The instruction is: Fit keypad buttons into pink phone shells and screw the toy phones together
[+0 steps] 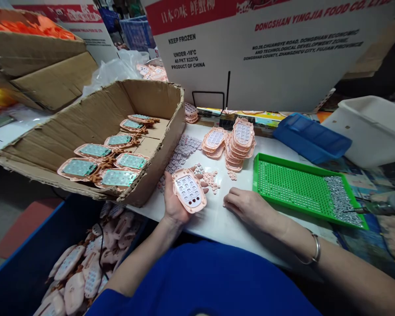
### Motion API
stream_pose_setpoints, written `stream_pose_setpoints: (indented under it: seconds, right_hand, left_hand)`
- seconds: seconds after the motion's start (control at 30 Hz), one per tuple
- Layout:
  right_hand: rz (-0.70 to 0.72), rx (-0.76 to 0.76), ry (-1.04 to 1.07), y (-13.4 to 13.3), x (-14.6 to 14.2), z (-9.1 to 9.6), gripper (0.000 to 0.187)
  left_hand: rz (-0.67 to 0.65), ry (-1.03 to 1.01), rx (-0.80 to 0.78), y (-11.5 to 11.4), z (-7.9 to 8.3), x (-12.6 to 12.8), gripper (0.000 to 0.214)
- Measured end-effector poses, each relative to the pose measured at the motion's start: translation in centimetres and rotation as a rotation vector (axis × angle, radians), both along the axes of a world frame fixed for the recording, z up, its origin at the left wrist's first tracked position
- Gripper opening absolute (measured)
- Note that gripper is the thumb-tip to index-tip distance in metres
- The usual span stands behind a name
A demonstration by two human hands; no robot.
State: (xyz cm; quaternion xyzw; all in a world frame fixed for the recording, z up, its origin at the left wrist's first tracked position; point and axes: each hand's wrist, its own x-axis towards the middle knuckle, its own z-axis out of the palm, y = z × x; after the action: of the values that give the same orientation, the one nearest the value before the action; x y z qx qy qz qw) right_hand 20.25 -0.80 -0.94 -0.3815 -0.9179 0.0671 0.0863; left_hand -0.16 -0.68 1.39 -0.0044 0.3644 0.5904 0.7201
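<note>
My left hand (176, 204) is closed around the edges of a pink plastic toy-phone shell (189, 191), held tilted over the table. White keys fill most of the shell's openings, and a few dark holes show at its lower end. Over the white tabletop, my right hand (246, 204) is pinched at the fingertips; a tiny pale bit shows there, too small to name. Small pink key pieces (211, 181) lie in a pile between the hands. Behind them are stacked pink shells (238, 147) and loose white keypad pieces (186, 147).
A cardboard box (151, 175) with several circuit-board assemblies stands at left, above a blue bin (29, 259) of pink toy phones. At right are a green tray (283, 184) of screws, a blue container (311, 138), and another person's hand by a power screwdriver (386, 206).
</note>
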Motion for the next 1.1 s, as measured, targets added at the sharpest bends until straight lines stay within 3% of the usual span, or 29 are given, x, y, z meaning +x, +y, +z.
stream_pose_setpoints:
  seconds: [0.27,0.33,0.4,0.47,0.57,0.7,0.83,0.93,1.0,1.1]
  right_hand:
    - [0.073,0.141,0.019,-0.7,0.4,-0.7,0.030]
    - [0.012,0.072,0.137,-0.5,0.4,-0.6,0.031]
    - [-0.129,-0.156,0.381,-0.1,0.2,0.1,0.026]
    - [-0.323,-0.502,0.698,0.4,-0.1,1.2,0.021]
    - [-0.546,-0.924,1.072,1.2,-1.1,2.8,0.029]
    - [-0.634,-1.109,1.229,1.8,-2.3,3.6,0.038]
    - [-0.639,-1.123,1.213,1.8,-2.5,3.3,0.039]
    - [-0.599,-1.046,1.107,1.6,-2.1,3.0,0.033]
    - [-0.509,-0.880,0.944,1.4,-1.5,2.9,0.024]
    - [-0.303,-0.440,0.602,1.0,-0.4,2.4,0.017]
  left_hand:
    - [-0.006,0.000,0.010,0.0,0.1,0.1,0.078]
    - [-0.010,-0.005,0.011,0.1,0.2,0.1,0.078]
    - [-0.017,-0.005,0.011,0.1,0.3,0.2,0.079]
    - [-0.024,0.009,0.014,0.1,0.4,0.3,0.080]
    - [-0.041,0.026,0.025,0.1,0.4,0.4,0.082]
    - [-0.068,0.006,0.026,0.0,0.1,0.5,0.085]
    - [-0.072,0.004,0.022,0.0,-0.1,0.5,0.088]
    - [-0.059,0.012,0.024,0.0,-0.2,0.4,0.088]
    - [-0.048,0.018,0.018,0.1,-0.2,0.3,0.086]
    - [-0.039,0.017,0.008,0.1,-0.2,0.2,0.083]
